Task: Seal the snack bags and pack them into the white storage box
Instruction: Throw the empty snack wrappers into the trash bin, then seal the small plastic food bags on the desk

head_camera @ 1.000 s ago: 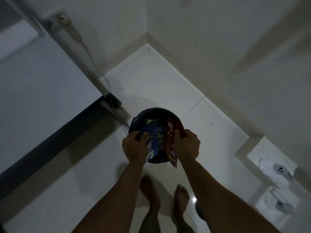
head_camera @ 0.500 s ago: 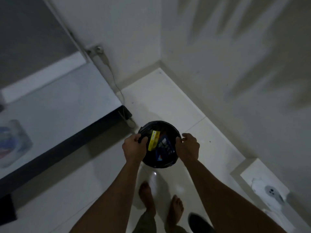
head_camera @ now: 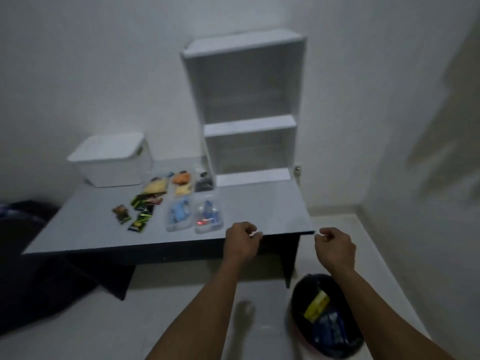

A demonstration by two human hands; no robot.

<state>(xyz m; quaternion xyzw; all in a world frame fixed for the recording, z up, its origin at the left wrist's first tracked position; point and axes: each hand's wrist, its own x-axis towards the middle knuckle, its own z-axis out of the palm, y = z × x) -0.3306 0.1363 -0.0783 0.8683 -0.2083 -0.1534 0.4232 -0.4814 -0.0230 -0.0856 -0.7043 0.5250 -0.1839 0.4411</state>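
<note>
The left hand (head_camera: 241,241) and right hand (head_camera: 335,248) are curled into fists at the front edge of the table (head_camera: 259,201). The 2 seem to hold nothing, though blur makes that hard to swear to. Snack bags (head_camera: 179,214) lie spread just beyond the left hand. The lidded box (head_camera: 111,162) sits at the table's far left. A bin (head_camera: 298,307) stands on the floor beneath the right arm.

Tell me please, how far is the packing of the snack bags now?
Done: wrappers lie in the black bin on the floor. In hand: nothing; the left hand and right hand are curled, empty, near the table edge. Left: the snack bags lie on the table, outside the white storage box, whose lid is on.
</note>
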